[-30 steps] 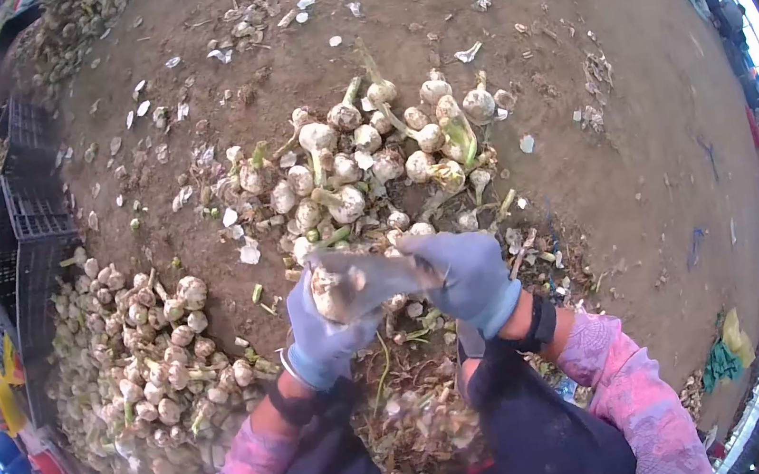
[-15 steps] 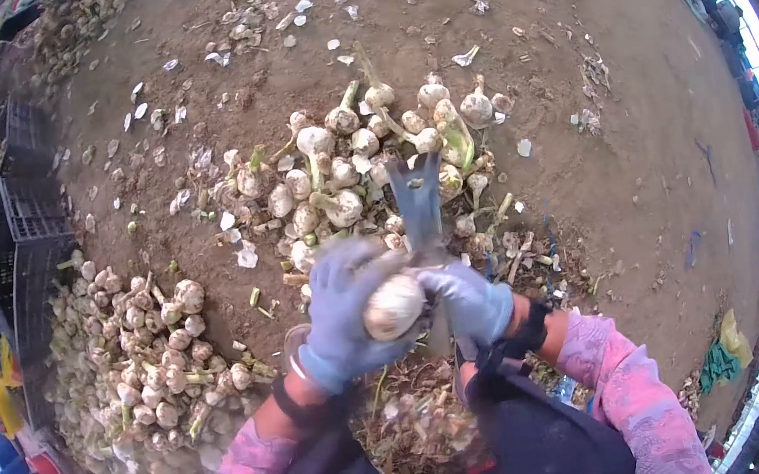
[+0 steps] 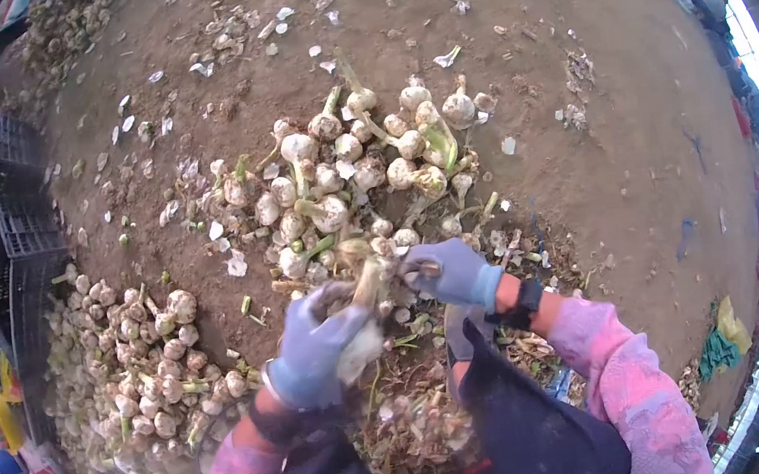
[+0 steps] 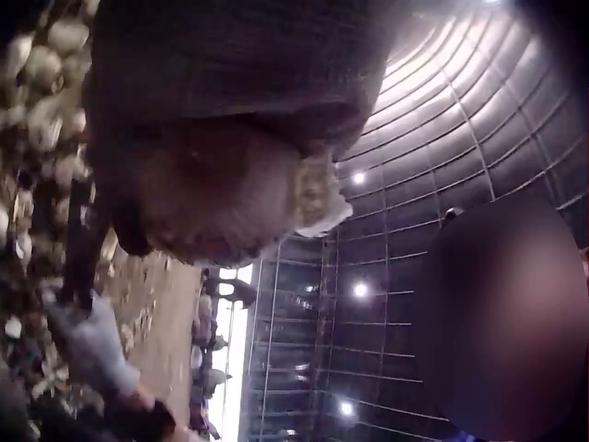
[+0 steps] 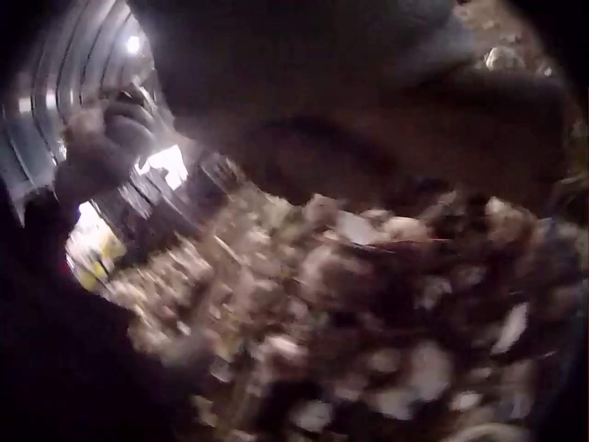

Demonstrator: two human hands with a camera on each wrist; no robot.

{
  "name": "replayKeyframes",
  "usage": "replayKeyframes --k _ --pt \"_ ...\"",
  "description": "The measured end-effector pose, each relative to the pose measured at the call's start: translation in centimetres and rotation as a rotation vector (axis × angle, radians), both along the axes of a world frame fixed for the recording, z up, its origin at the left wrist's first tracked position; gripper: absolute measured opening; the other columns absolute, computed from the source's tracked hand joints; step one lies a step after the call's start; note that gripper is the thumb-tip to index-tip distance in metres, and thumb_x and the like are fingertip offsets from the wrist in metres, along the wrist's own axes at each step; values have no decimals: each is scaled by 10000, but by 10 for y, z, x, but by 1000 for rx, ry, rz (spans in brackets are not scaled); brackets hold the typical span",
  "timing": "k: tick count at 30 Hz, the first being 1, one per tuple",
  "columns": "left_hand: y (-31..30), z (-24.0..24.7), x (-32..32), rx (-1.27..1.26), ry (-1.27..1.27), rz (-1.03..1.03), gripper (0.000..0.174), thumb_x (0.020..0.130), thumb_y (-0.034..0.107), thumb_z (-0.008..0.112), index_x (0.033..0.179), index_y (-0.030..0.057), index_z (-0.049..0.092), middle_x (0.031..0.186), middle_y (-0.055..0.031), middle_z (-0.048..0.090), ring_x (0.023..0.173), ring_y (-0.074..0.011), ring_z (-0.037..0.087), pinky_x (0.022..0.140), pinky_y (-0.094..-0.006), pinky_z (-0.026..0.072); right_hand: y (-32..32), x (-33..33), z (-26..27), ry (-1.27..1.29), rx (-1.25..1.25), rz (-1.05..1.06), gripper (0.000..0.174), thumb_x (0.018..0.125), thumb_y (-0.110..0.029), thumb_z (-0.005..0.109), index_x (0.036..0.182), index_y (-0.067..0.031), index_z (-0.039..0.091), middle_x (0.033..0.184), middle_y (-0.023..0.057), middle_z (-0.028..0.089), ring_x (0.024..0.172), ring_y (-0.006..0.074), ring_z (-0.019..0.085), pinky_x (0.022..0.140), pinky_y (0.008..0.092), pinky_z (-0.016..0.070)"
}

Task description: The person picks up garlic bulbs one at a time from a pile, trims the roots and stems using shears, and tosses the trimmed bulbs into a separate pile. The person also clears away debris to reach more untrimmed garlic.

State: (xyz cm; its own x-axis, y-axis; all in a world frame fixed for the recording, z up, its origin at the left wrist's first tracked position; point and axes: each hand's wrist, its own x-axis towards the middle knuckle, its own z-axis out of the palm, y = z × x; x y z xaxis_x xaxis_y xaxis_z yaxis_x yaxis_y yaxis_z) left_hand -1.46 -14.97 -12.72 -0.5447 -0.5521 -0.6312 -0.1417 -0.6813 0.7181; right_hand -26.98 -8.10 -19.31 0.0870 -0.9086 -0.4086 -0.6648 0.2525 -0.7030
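My gloved left hand [image 3: 317,346] grips a garlic bulb [image 3: 359,353] with its dry stem [image 3: 368,283] pointing up and away. The same bulb [image 4: 221,198] fills the dark middle of the left wrist view, partly covered by the fingers. Just right of the stem, my gloved right hand [image 3: 456,275] grips a cutting tool with a flat metal blade. In the left wrist view, this tool [image 4: 85,253] is a dark bar above the right hand [image 4: 97,345]. In the head view, the right hand hides most of it.
A loose heap of garlic with stems [image 3: 324,177] lies on the dirt floor ahead. To the left is a larger pile of garlic bulbs [image 3: 166,361] beside black plastic crates [image 3: 25,236]. Dry peelings [image 3: 413,419] cover the ground between my legs.
The blade, which lay across between the hands and then pointed forward, is now mostly hidden at the right hand. The left hand has turned the garlic stem-up, and the hands have moved slightly apart.
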Motion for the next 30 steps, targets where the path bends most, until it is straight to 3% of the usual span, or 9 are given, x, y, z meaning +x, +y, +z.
replayKeyframes --k 3,6,9,12,14,18,21,26,30 --pt "11 40 39 -241 126 465 307 921 158 679 1172 -6 612 1060 -126 680 833 -156 680 701 -264 583 7 -41 -28 273 -168 -28 109 907 -203 650 984 -161 715 967 79 710 816 256 695 700 360 545" --pt "1 37 155 -234 982 911 469 911 178 627 1309 -35 497 1291 -216 550 1083 -270 604 902 -371 537 -2 -51 -24 188 -536 -158 129 869 -187 679 992 -170 711 1257 151 636 970 352 683 806 392 570" --pt "-8 17 280 -526 773 1263 642 898 293 582 1397 -75 417 1451 -267 433 1280 -359 500 1065 -458 459 -33 -58 -30 291 -473 -96 193 835 -136 692 1021 -182 712 1346 164 582 1051 353 668 862 413 565" --pt "-3 -22 271 -659 296 996 520 964 249 502 1375 -70 473 1412 -234 520 1269 -340 550 1070 -453 478 -54 -75 -74 365 -445 7 225 827 -133 697 1043 -184 733 1287 152 630 999 345 683 860 401 566" --pt "0 -13 144 -709 -122 707 379 996 182 487 1296 -37 565 1314 -185 611 1210 -294 598 1034 -410 507 -55 -73 -70 300 -475 -103 265 837 -101 688 1093 -158 727 1202 138 682 990 288 695 855 363 568" --pt "10 -73 39 17 292 157 504 1010 309 574 1410 20 475 1332 -159 594 1231 -272 572 1034 -427 489 -41 -24 9 -560 52 -783 220 881 1 633 1074 -32 734 1070 88 729 920 160 673 806 302 571" --pt "15 -62 -19 107 362 275 586 1009 423 555 1403 -1 464 1318 -151 593 1219 -268 578 1068 -436 440 -11 25 32 -1078 30 -717 255 941 -30 593 1182 2 672 1118 93 711 939 134 655 879 338 557" --pt "13 -39 -23 -2 417 368 633 897 344 732 1356 -11 478 1179 -109 650 1040 -198 653 938 -354 520 23 63 10 -951 126 -551 264 864 28 723 1119 -40 710 1028 30 718 889 92 666 769 262 542" --pt "19 -38 -15 -204 343 392 786 752 333 879 1335 -18 485 1123 -95 660 1015 -187 666 881 -337 556 7 36 23 -332 -181 -264 287 839 -129 769 1120 -142 715 865 40 703 785 137 685 713 296 526"
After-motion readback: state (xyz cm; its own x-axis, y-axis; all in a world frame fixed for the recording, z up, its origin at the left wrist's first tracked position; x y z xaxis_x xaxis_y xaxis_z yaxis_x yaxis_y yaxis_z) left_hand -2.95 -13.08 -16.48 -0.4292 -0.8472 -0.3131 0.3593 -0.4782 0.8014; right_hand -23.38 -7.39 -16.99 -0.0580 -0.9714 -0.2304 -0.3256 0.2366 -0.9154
